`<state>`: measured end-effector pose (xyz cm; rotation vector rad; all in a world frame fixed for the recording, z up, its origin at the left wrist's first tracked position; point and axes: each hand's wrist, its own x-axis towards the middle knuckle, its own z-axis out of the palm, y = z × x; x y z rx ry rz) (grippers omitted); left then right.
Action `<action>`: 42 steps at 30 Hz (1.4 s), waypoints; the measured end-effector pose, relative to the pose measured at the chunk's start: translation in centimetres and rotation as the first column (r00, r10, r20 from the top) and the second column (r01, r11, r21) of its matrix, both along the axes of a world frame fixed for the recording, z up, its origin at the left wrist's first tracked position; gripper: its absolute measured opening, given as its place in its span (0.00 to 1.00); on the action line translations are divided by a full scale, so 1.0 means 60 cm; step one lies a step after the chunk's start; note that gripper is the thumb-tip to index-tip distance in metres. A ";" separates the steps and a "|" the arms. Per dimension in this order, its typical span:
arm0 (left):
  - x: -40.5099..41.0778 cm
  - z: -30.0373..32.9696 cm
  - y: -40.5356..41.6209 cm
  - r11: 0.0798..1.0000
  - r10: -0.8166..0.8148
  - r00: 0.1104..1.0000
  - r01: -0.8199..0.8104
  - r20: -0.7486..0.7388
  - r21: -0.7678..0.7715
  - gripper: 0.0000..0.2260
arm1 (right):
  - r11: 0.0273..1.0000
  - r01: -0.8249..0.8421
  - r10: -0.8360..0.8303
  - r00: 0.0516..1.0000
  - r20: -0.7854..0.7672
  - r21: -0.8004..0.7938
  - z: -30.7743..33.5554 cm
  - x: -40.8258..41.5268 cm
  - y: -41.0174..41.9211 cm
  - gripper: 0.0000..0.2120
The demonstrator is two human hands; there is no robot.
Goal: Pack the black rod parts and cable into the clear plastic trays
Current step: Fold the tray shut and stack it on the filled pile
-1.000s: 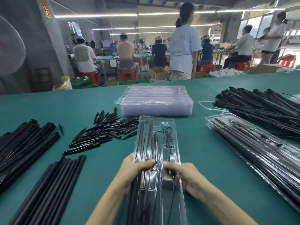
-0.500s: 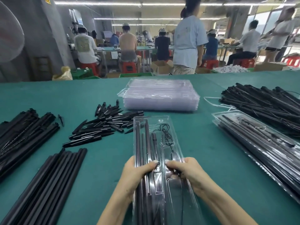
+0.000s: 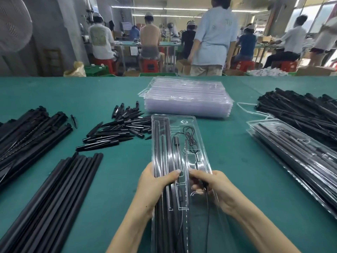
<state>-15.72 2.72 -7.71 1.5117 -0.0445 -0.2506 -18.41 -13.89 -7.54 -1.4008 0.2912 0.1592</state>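
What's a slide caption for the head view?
Both hands, left and right, grip a clear tray holding black rods and cable.

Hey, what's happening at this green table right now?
A person is packing black rod parts into a clear tray on the green table. The left hand grips the tray's left edge, thumb over the rods inside it. The right hand holds the right side, fingers curled by the thin cable. A stack of empty trays sits behind, filled trays to the right, loose rods and spikes to the left.
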 end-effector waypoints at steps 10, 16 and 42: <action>-0.006 0.003 0.001 1.000 0.012 1.000 -0.012 -0.007 0.015 0.13 | 0.999 0.035 -0.033 0.997 0.067 -0.018 -0.002 -0.006 0.008 0.05; -0.005 0.003 0.002 1.000 -0.017 0.999 0.016 -0.035 -0.021 0.13 | 0.997 0.071 -0.072 0.994 0.083 0.014 -0.009 -0.010 0.009 0.05; -0.010 -0.001 0.003 0.999 0.032 0.994 -0.033 -0.106 -0.009 0.25 | 0.996 0.037 -0.035 0.999 0.025 -0.084 0.009 -0.016 0.008 0.10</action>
